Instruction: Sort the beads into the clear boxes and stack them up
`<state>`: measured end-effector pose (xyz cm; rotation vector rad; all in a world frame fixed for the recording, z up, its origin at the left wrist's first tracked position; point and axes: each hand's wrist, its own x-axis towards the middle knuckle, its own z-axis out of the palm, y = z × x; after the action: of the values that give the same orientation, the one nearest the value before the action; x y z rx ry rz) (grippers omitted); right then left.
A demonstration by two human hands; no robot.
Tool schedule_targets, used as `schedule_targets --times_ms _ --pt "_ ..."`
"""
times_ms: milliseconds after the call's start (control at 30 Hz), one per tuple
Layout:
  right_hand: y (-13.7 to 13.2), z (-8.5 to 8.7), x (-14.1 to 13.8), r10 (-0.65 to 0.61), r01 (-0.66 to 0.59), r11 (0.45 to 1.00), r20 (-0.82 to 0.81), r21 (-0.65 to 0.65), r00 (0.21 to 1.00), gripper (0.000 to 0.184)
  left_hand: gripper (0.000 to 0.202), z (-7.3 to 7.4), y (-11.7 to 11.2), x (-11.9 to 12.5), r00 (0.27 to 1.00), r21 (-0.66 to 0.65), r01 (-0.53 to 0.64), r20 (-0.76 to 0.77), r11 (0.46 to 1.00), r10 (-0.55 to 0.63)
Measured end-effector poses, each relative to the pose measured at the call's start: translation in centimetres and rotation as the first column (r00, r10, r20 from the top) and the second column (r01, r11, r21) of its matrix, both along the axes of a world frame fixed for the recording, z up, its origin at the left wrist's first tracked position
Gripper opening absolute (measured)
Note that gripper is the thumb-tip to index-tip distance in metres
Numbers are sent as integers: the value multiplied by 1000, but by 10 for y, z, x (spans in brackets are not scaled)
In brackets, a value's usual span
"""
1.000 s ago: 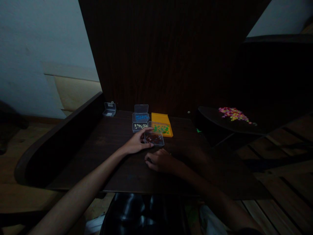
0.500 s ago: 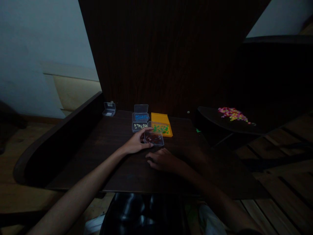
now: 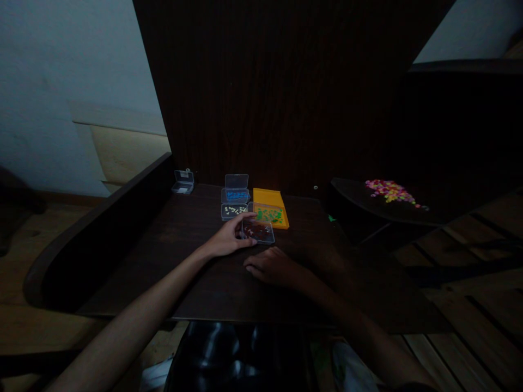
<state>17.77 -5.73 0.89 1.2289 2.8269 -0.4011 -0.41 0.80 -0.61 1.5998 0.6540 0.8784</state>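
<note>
My left hand (image 3: 229,236) grips the left side of a clear plastic box (image 3: 265,233), thumb at its near edge and fingers at the far edge. Small reddish-brown pieces lie in that box. Just nearer to me, my right hand (image 3: 269,264) rests on the dark wooden table (image 3: 196,291) with its fingers curled; whether anything is in them is hidden. Behind the held box stands an open yellow box (image 3: 286,222) with green pieces. To its left are a clear box of whitish pieces (image 3: 235,210) and an open clear box of blue pieces (image 3: 237,195).
Another open clear box (image 3: 183,188) stands at the back left. A heap of pink, red and yellow pieces (image 3: 390,191) lies on a dark curved ledge at the right. A raised wooden side (image 3: 98,228) bounds the table's left, and a tall dark panel (image 3: 278,98) its back.
The right hand's fingers have drawn slightly closer together. My left hand and the box it grips keep their place; the whole view has shifted a touch.
</note>
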Motion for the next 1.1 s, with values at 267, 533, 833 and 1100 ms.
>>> schedule_targets --times_ms 267,533,833,1100 --pt "-2 -1 0 -32 30 999 91 22 995 24 68 3 -1 0 1000 -1 -8 -8 1000 8" --pt "-7 -3 -4 -49 32 994 169 104 984 26 70 3 -2 1 1000 -36 1 16 999 0" --pt "-5 10 12 -42 36 998 109 53 993 24 69 4 -2 0 1000 -23 6 17 1000 -5" --pt "23 42 35 -129 130 992 -118 0 985 20 68 3 -2 1 998 -34 34 58 999 -32"
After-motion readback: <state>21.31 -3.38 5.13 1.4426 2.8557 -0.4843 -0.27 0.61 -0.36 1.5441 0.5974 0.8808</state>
